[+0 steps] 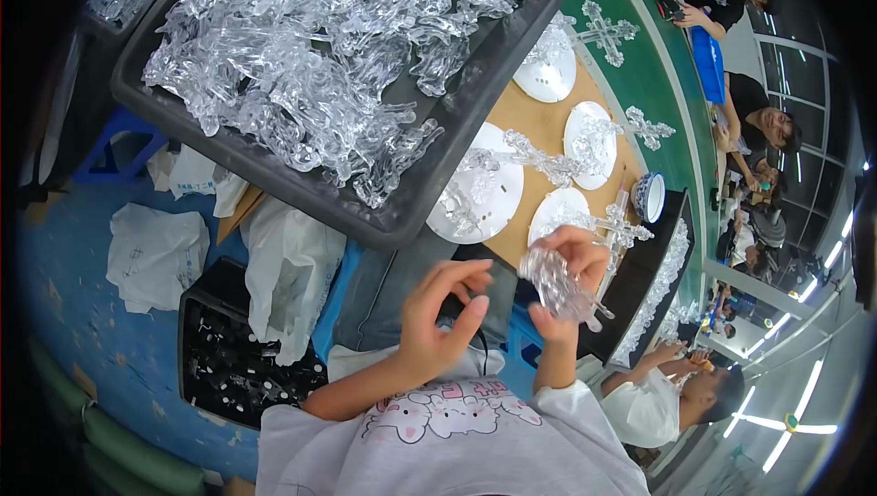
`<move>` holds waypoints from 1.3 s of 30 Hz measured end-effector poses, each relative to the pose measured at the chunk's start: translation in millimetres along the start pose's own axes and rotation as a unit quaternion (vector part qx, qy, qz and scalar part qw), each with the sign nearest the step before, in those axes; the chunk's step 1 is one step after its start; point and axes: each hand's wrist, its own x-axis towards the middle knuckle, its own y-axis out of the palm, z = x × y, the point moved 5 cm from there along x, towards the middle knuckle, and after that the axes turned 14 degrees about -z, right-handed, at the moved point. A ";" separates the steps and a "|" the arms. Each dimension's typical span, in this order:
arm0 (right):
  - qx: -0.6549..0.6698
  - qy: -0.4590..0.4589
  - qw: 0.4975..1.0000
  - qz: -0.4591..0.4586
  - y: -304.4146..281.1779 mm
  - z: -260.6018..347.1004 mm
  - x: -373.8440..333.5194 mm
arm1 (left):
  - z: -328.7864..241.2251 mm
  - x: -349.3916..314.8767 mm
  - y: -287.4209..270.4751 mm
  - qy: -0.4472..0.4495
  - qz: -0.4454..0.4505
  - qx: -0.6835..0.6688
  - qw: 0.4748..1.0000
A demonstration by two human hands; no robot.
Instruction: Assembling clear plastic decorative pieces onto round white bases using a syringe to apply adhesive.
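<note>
My right hand [585,263] grips a clear plastic piece with a moulded, wavy shape [555,286] between thumb and fingers, above my lap. To its left, my left hand [440,322] hangs in the air with thumb and fingers apart and nothing in it. Just beyond my hands, a white round disc [501,208] bears clear plastic parts. More such discs lie on the brown board [512,245], with clear ornate crosses [607,33] on or beside them. A large black tray [265,174] heaped with clear plastic pieces [311,48] fills the upper left.
A blue-and-white bowl [649,196] stands at the board's right edge, beside a black tray of clear parts [653,300]. White bags [160,254] and a black crate of dark bits [247,354] lie on the floor at left. A co-worker in white [644,405] sits at right.
</note>
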 end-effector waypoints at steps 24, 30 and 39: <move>-0.288 0.077 0.953 -0.062 -16.4 -14.4 35.0 | 67.3 14.6 -18.8 -0.103 -0.108 -0.034 0.988; -0.374 -0.014 0.927 0.026 -9.8 -17.0 28.0 | 81.6 35.4 -12.2 -0.060 -0.098 -0.012 0.993; -0.241 0.151 0.958 -0.026 -14.1 -36.7 52.8 | 55.7 42.2 -13.8 -0.044 -0.189 -0.179 0.964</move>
